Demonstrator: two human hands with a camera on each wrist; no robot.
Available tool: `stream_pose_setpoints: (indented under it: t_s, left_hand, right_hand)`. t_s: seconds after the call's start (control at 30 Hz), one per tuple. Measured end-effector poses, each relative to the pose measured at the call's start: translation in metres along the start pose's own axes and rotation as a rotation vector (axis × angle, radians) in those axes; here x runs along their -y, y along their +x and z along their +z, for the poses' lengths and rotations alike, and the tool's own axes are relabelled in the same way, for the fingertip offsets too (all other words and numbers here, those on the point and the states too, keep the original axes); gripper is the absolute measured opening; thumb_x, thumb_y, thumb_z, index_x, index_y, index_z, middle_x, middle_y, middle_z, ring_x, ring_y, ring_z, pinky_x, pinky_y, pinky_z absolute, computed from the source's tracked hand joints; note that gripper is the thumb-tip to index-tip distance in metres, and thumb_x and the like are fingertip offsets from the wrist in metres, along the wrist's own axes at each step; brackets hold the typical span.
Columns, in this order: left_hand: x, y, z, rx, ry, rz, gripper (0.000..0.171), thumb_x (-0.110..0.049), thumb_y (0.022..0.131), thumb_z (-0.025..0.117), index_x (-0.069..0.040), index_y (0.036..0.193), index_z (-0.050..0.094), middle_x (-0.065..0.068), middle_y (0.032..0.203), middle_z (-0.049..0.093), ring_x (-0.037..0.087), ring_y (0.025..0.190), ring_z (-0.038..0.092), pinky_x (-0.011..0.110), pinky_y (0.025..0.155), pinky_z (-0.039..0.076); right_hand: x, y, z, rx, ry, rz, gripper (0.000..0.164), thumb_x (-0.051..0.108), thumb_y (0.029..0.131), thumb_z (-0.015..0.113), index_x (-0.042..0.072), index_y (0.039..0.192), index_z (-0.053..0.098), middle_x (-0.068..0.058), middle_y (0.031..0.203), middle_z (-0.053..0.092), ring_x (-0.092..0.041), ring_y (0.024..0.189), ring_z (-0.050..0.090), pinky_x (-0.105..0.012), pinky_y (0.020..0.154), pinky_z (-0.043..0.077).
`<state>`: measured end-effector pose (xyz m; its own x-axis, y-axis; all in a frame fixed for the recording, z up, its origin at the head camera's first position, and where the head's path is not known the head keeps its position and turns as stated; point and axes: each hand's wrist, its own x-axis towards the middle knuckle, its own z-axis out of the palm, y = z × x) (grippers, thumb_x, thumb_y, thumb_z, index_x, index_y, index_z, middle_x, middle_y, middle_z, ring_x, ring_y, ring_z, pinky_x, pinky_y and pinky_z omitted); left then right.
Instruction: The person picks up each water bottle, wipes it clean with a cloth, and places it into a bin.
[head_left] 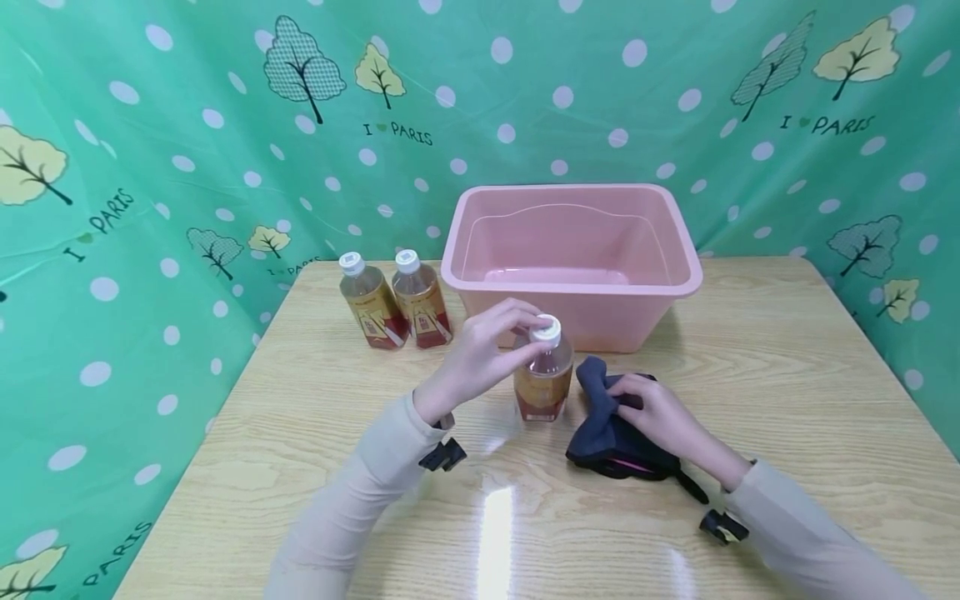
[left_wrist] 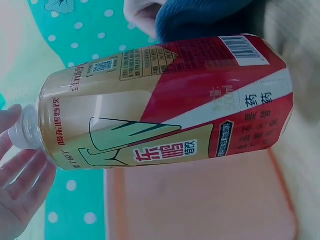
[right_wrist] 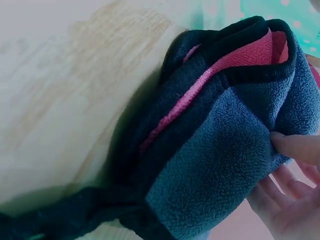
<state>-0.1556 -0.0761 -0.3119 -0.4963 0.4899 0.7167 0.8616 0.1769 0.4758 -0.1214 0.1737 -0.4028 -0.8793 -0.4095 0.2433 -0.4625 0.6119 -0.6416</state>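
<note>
My left hand [head_left: 491, 346] holds a plastic drink bottle [head_left: 542, 392] by its white cap, thumb and fingers around it. The bottle is upright before the pink bin; whether its base touches the table I cannot tell. In the left wrist view its gold and red label [left_wrist: 165, 105] shows large. Just right of it, my right hand [head_left: 663, 417] pinches a folded dark blue towel [head_left: 600, 429]. Up close in the right wrist view, the towel [right_wrist: 215, 165] has black edging, a pink inner side and a black strap [right_wrist: 65, 212].
A pink plastic bin [head_left: 570, 312] stands at the back of the wooden table [head_left: 300, 433]. Left of it are two similar bottles, one [head_left: 375, 308] beside the other [head_left: 423, 308]. A green patterned curtain [head_left: 225, 150] hangs behind.
</note>
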Motion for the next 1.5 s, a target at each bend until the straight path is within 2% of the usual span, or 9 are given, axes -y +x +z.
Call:
stream_pose_setpoints:
  t_s: [0.2,0.33,0.63,0.7,0.8,0.97,1.2,1.33,1.5]
  left_hand:
    - [-0.005,0.020,-0.012,0.005,-0.002,0.048,0.021,-0.003,0.072,0.071,0.003,0.091,0.062,0.011,0.090,0.062,0.013,0.077,0.059,0.018,0.071,0.049]
    - [-0.009,0.037,-0.021,0.005,-0.048,0.079,0.021,-0.001,0.072,0.070,0.005,0.090,0.062,0.013,0.088,0.062,0.014,0.077,0.058,0.020,0.069,0.050]
    - [-0.022,0.078,-0.041,0.002,-0.109,0.077,0.020,0.002,0.070,0.071,0.007,0.088,0.061,0.015,0.087,0.062,0.016,0.074,0.059,0.023,0.065,0.052]
    - [-0.024,0.087,-0.045,0.001,-0.108,0.065,0.019,0.001,0.071,0.071,0.007,0.087,0.062,0.015,0.086,0.063,0.015,0.073,0.060,0.023,0.064,0.052]
    - [-0.029,0.098,-0.049,0.011,-0.110,0.014,0.018,-0.001,0.073,0.070,0.006,0.089,0.063,0.013,0.088,0.064,0.014,0.072,0.060,0.023,0.065,0.052]
    - [-0.034,0.114,-0.051,0.052,-0.093,-0.110,0.020,-0.007,0.077,0.068,0.003,0.094,0.063,0.009,0.092,0.062,0.010,0.076,0.058,0.021,0.071,0.050]
    - [-0.036,0.139,-0.053,0.079,-0.052,-0.133,0.021,-0.012,0.079,0.067,-0.001,0.096,0.063,0.006,0.095,0.063,0.007,0.075,0.058,0.021,0.070,0.049]
    - [-0.039,0.154,-0.052,0.102,-0.038,-0.217,0.023,-0.016,0.079,0.067,-0.004,0.099,0.063,0.003,0.098,0.063,0.008,0.076,0.058,0.020,0.068,0.048]
    - [-0.051,0.170,-0.051,0.128,-0.029,-0.321,0.025,-0.015,0.080,0.065,-0.005,0.103,0.063,0.002,0.102,0.061,0.012,0.082,0.057,0.021,0.070,0.047]
  right_hand:
    - [0.000,-0.006,-0.002,-0.009,-0.026,-0.008,0.021,-0.014,0.071,0.063,0.002,0.085,0.064,-0.010,0.088,0.063,-0.031,0.090,0.057,-0.043,0.075,0.049]
    - [0.002,-0.008,-0.004,-0.024,-0.029,-0.026,0.022,-0.014,0.069,0.064,0.002,0.083,0.064,-0.009,0.088,0.063,-0.031,0.090,0.057,-0.042,0.074,0.049]
    - [0.000,-0.012,-0.005,-0.041,-0.009,-0.040,0.022,-0.014,0.069,0.065,0.003,0.083,0.064,-0.010,0.087,0.063,-0.033,0.090,0.057,-0.045,0.074,0.049]
    - [-0.001,-0.013,-0.004,-0.065,-0.001,-0.072,0.022,-0.013,0.068,0.066,0.004,0.082,0.064,-0.009,0.086,0.063,-0.030,0.086,0.058,-0.040,0.071,0.050]
    - [-0.002,-0.013,-0.004,-0.079,0.005,-0.092,0.023,-0.014,0.066,0.066,0.004,0.081,0.064,-0.009,0.085,0.062,-0.029,0.085,0.058,-0.040,0.070,0.050]
    - [-0.002,-0.014,-0.005,-0.045,-0.026,-0.056,0.023,-0.015,0.067,0.064,0.002,0.083,0.064,-0.011,0.088,0.063,-0.032,0.088,0.057,-0.044,0.072,0.049]
    - [0.001,-0.014,-0.006,-0.045,-0.051,-0.039,0.023,-0.015,0.067,0.065,0.002,0.083,0.064,-0.010,0.089,0.063,-0.030,0.088,0.057,-0.042,0.074,0.049]
    - [0.000,-0.014,-0.006,-0.048,-0.058,-0.037,0.023,-0.015,0.067,0.066,0.002,0.083,0.064,-0.010,0.088,0.063,-0.030,0.087,0.058,-0.043,0.073,0.049]
    - [-0.001,-0.014,-0.006,-0.031,-0.052,-0.023,0.022,-0.014,0.068,0.065,0.001,0.084,0.064,-0.012,0.089,0.063,-0.031,0.088,0.058,-0.043,0.074,0.049]
